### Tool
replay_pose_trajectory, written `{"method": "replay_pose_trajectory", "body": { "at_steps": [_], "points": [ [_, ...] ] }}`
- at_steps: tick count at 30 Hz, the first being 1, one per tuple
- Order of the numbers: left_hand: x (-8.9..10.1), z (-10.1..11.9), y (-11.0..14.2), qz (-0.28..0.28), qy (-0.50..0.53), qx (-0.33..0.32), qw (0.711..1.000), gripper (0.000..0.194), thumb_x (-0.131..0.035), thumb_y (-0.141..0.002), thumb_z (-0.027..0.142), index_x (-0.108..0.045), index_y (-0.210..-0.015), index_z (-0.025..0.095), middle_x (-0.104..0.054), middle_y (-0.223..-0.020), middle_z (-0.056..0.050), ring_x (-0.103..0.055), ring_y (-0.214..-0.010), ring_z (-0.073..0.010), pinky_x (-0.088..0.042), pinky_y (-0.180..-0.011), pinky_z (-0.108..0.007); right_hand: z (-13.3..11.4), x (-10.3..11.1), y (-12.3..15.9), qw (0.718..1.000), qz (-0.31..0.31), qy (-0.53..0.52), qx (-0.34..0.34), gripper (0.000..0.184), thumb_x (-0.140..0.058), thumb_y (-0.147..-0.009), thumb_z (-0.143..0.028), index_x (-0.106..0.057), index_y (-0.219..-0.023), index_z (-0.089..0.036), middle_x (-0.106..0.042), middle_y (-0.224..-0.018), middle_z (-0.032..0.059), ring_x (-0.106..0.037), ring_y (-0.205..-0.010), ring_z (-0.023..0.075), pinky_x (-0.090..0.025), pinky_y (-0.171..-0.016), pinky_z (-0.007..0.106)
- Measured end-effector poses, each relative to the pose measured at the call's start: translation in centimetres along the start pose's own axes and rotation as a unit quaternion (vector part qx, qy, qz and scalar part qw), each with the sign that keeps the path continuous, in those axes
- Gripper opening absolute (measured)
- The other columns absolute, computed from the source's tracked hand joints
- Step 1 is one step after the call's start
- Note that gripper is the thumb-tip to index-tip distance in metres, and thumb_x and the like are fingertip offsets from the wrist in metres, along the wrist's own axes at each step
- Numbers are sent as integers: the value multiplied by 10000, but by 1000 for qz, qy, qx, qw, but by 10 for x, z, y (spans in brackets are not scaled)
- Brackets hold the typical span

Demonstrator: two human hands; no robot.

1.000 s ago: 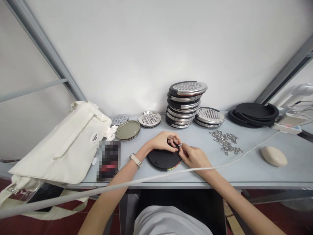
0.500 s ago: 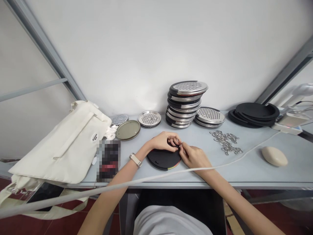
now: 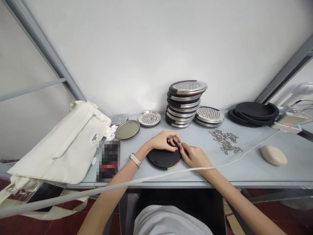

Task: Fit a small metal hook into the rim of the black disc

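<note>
A black round disc (image 3: 164,160) with a coloured strip at its lower right edge lies on the table in front of me. My left hand (image 3: 164,140) rests over its far side, fingers curled at the rim and thumb on top. At the upper right edge of the disc, my right hand (image 3: 194,155) pinches a small silver metal clip (image 3: 179,144) between thumb and forefinger. The clip is close to my left fingertips; whether they touch it I cannot tell. Further right lies a pile of similar-looking wire clips (image 3: 225,141).
Behind are a tall stack of round graters (image 3: 184,104), a shorter stack (image 3: 209,116), black rings (image 3: 255,112) and green lids (image 3: 127,130). A white bag (image 3: 66,143) lies left, a pale rounded object (image 3: 274,155) right. A white cable (image 3: 151,176) crosses in front.
My right fingers have shifted slightly, and more of the silver clip shows between them. My left hand and the disc stay in place.
</note>
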State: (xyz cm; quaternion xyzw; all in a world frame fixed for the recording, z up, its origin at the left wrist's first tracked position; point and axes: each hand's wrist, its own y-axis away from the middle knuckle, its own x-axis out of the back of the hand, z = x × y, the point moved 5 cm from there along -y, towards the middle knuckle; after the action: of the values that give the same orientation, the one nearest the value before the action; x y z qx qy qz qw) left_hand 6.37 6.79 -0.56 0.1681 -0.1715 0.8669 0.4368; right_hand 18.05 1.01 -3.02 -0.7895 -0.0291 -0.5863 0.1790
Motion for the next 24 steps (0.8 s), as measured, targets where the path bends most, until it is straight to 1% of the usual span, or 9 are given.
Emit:
{"method": "replay_pose_trajectory", "body": {
  "at_steps": [5, 11, 24],
  "points": [
    [0, -4, 0, -1, 9, 6, 1000, 357, -636, -597, 116, -565, -946, 129, -618, -928, -71, -571, -756, -94, -452, -701, -218, -2, 1, 1, 1000, 0, 8, 0, 285, -269, -867, -315, -498, -752, -191, -597, -586, 30, -550, -513, 128, -244, -490, 227],
    [0, -1, -1, -1, 26, 6, 1000, 343, -641, -599, 110, -568, -934, 115, -612, -908, -72, -562, -750, -90, -457, -720, -227, -3, 2, 1, 1000, -6, 21, -9, 265, -273, -861, -299, -490, -757, -189, -598, -587, 29, -544, -511, 127, -227, -483, 233],
    [0, 2, 0, 2, 46, 3, 999, 318, -654, -583, 137, -586, -893, 108, -626, -883, -69, -561, -742, -93, -458, -717, -236, -4, 2, 1, 1000, -9, 20, -14, 271, -255, -870, -286, -484, -764, -188, -601, -600, 27, -538, -512, 121, -232, -492, 234]
  ]
}}
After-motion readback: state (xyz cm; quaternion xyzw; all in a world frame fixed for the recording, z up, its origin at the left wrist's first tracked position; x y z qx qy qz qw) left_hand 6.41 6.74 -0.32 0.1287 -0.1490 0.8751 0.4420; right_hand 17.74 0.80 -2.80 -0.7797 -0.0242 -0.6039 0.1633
